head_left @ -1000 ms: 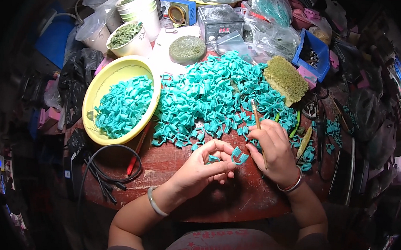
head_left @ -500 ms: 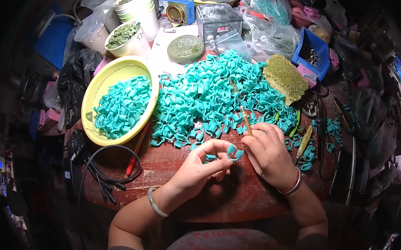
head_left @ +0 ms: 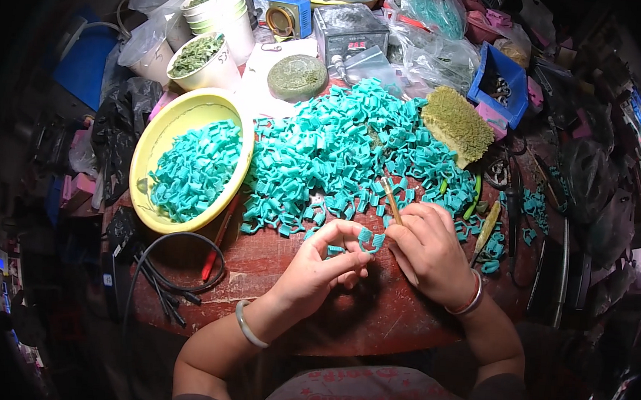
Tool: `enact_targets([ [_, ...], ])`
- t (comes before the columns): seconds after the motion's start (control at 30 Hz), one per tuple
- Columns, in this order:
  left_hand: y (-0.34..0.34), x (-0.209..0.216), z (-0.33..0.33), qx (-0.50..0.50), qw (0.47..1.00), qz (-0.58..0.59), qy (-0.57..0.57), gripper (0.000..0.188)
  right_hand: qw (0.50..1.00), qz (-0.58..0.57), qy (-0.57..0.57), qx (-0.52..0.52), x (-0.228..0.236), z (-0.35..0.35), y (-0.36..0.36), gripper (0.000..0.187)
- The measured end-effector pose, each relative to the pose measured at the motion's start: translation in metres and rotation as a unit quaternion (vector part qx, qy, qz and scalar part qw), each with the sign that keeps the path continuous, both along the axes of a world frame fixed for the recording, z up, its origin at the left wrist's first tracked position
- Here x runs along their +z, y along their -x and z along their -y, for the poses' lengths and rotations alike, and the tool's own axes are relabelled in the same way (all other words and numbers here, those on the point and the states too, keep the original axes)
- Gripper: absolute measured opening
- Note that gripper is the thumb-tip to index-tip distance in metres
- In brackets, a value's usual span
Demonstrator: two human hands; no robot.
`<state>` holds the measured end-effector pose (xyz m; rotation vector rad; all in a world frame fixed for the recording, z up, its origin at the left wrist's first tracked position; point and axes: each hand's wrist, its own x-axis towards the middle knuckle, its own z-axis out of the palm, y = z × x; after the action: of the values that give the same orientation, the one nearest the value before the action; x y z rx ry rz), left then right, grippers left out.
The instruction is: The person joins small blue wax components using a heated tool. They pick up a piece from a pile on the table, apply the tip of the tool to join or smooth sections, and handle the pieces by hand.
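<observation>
A big heap of small teal plastic clips covers the middle of a worn red table. My left hand pinches one teal clip between thumb and fingers at the near edge of the heap. My right hand sits right beside it, fingers curled around a thin wooden stick that points up toward the heap, its fingertips touching the same clip. A yellow bowl holding more teal clips lies to the left. Each wrist wears a bangle.
White cups of green bits, a round green pad, a coarse green sponge block, a blue bin and plastic bags crowd the far side. Black cables and a red pen lie at left; tools lie at right.
My left hand has lifted a teal clip and brought it over to my right hand. The right hand with the stick has shifted slightly down and toward the left hand.
</observation>
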<state>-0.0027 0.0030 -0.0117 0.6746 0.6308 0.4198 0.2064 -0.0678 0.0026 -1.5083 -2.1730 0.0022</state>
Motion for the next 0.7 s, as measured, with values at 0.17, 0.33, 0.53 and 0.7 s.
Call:
enact_targets([
  [0.17, 0.002, 0.0, 0.0, 0.002, 1.0, -0.001, 0.01, 0.032, 1.0, -0.021, -0.001, -0.003, 0.002, 0.0, 0.001, 0.026],
  [0.33, 0.0, 0.002, 0.0, 0.002, 1.0, 0.0, 0.009, 0.032, 1.0, -0.008, 0.003, -0.018, 0.005, 0.001, 0.0, 0.026],
  [0.53, 0.002, 0.001, -0.001, 0.005, 1.0, 0.005, 0.015, 0.033, 0.997, -0.06, 0.049, 0.029, 0.011, 0.004, 0.002, 0.028],
  [0.7, 0.002, 0.002, -0.002, 0.012, 0.999, -0.002, 0.034, 0.03, 0.993, -0.107, -0.005, -0.042, 0.01, 0.003, -0.008, 0.026],
])
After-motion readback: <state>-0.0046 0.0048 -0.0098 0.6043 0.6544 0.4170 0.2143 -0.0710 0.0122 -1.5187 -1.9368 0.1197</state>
